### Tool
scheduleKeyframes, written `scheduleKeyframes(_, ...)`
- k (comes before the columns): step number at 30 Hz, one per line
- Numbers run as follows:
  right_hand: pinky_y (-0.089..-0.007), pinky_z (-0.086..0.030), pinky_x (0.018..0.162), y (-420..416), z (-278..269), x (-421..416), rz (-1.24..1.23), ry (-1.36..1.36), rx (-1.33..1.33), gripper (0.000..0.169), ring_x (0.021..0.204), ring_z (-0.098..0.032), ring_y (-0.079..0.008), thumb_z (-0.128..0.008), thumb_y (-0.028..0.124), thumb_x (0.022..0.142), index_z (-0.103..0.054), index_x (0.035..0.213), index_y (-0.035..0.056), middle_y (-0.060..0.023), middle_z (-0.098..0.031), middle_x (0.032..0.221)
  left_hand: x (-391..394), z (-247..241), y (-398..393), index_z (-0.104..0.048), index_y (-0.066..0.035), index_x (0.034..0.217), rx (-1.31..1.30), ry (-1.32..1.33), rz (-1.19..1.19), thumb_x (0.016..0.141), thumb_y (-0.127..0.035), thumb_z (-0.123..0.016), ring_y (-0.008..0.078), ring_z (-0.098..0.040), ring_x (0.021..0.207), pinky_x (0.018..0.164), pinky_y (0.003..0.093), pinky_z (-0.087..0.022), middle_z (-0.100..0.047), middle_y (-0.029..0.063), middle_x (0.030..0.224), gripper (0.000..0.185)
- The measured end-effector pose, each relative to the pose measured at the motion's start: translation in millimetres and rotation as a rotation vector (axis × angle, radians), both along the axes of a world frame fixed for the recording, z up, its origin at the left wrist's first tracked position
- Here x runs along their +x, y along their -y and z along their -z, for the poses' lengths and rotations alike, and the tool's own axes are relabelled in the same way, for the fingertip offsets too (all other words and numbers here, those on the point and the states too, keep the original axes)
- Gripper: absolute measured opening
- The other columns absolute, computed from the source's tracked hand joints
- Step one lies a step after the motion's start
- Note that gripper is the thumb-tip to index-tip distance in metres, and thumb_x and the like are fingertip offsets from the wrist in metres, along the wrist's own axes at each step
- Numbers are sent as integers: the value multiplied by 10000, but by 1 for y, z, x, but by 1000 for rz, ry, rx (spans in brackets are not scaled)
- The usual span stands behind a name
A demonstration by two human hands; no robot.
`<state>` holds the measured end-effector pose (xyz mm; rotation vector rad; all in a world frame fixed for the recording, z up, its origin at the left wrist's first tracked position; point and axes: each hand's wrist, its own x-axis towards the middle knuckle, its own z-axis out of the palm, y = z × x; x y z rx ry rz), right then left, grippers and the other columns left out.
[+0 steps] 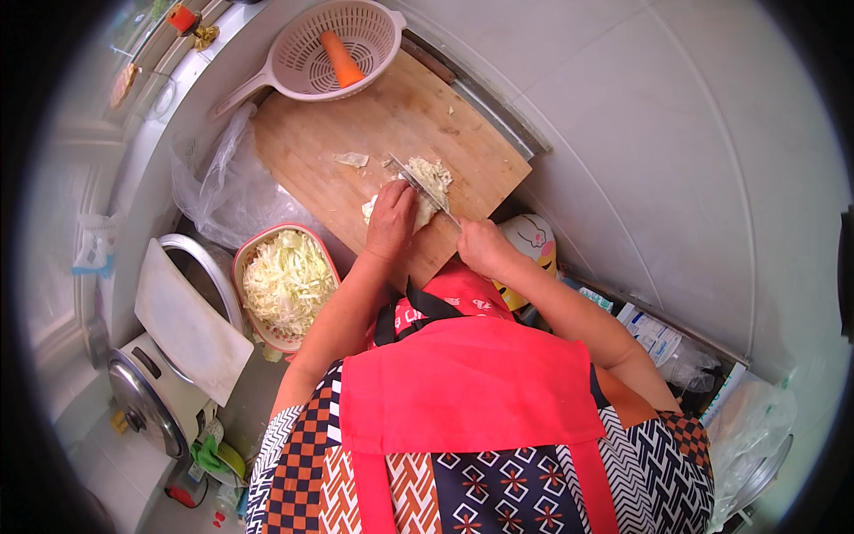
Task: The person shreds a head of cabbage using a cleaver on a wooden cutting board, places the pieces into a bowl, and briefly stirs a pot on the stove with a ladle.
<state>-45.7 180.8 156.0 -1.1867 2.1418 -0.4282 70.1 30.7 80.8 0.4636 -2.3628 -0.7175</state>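
My right hand point(484, 247) is closed around the handle of a kitchen knife point(423, 187), whose blade stands over pale cabbage on a wooden cutting board point(460, 133). My left hand point(393, 217) presses on the cabbage, its fingertips beside the blade. Finely chopped cabbage point(430, 175) lies on the far side of the blade, and a loose piece of leaf point(351, 159) is farther left. Left of my left forearm, a red-rimmed dish point(238, 267) holds shredded cabbage point(288, 284).
A colander point(283, 50) with a carrot point(341, 60) rests at the board's far edge. Left are a crumpled plastic bag point(230, 180), a pot point(230, 284) partly under a white board point(190, 320), and a rice cooker point(183, 400). A tiled wall point(620, 133) borders the right.
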Motion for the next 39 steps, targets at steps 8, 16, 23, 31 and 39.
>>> scheduleKeyframes(8, -528, -482, 780, -4, -48, -5, -12, 115, 44, 247, 829, -601, -479, -443, 94, 833, -563, 977, -67, -321, -612, 811, 1, 0, 0, -586, 9, 997, -6, -13, 6, 755, 3, -630, 355, -553, 995, 866, 395, -469, -567, 169, 1077, 246)
scheduleKeyframes(16, -522, -496, 778, 2, -2, 6, 16, 27, 78, 263, 850, -618, -454, -442, 114, 849, -565, 1030, -31, -305, -627, 863, 0, 0, 0, -597, 7, 998, 34, 3, 6, 777, -9, -615, 353, -539, 1029, 895, 394, -456, -566, 162, 1095, 222)
scheduleKeyframes(23, -509, -510, 773, -1, 6, 5, 34, 24, 75, 309, 848, -630, -431, -449, 130, 857, -560, 1116, 3, -275, -642, 873, 13, -22, 4, -614, -17, 1008, 17, 7, 48, 713, -44, -656, 348, -522, 1076, 924, 429, -440, -567, 146, 1115, 299)
scheduleKeyframes(31, -512, -510, 759, 3, 2, 4, -15, 10, 58, 296, 824, -631, -435, -447, 125, 856, -562, 1073, -40, -290, -634, 847, 20, -24, -2, -590, -16, 1037, 23, 186, 136, 686, -60, -682, 332, -511, 1106, 955, 407, -426, -562, 129, 1145, 366)
scheduleKeyframes(39, -517, -503, 733, -11, -27, 6, -20, 57, -29, 364, 799, -615, -469, -439, 107, 849, -528, 1160, -61, -316, -618, 801, 20, -10, -2, -584, -14, 1053, 31, 157, 106, 681, -74, -696, 328, -512, 1109, 972, 402, -422, -561, 134, 1156, 394)
